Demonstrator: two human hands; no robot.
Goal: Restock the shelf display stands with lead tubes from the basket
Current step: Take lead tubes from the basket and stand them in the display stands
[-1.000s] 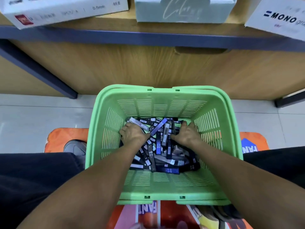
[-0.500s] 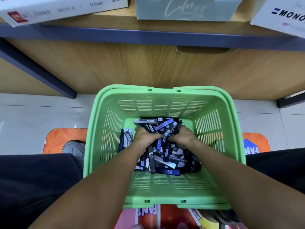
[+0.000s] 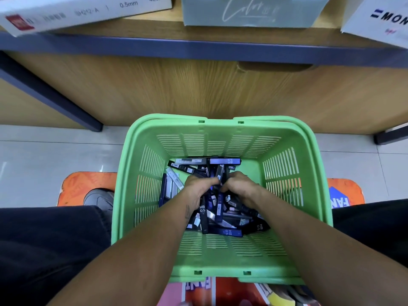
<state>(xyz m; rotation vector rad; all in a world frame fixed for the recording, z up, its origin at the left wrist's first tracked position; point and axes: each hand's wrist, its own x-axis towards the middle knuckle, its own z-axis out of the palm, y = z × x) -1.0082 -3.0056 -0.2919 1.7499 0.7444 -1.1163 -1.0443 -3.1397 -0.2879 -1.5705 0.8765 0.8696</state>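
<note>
The task looks to be at an early stage of a restocking round: the lead tubes (image 3: pixel 217 195) are all in the green basket (image 3: pixel 220 259), a loose heap of dark, blue-labelled cases lying crosswise over one another on its floor, thickest toward the far side and middle. The near strip of the basket floor is bare.

Both hands are down in the heap. The left hand (image 3: pixel 197 188) and the right hand (image 3: pixel 239 187) meet at the middle of the pile, fingers curled inward around a cluster of tubes gathered between them. How many tubes each hand has is hard to tell, since the fingers are buried among the cases.

Nothing visible has reached the shelf (image 3: pixel 198 48). At the far edge of the view it carries a white carton (image 3: pixel 88 12) on the left, a pale grey-green box (image 3: pixel 249 12) in the middle and another white box (image 3: pixel 379 21) on the right; no display stand can be made out from this angle.

What is left, by my reading, is nearly everything: lifting the gathered bunch out, carrying it up to the stands, slotting it in, then repeating for the large remainder in the basket.
</note>
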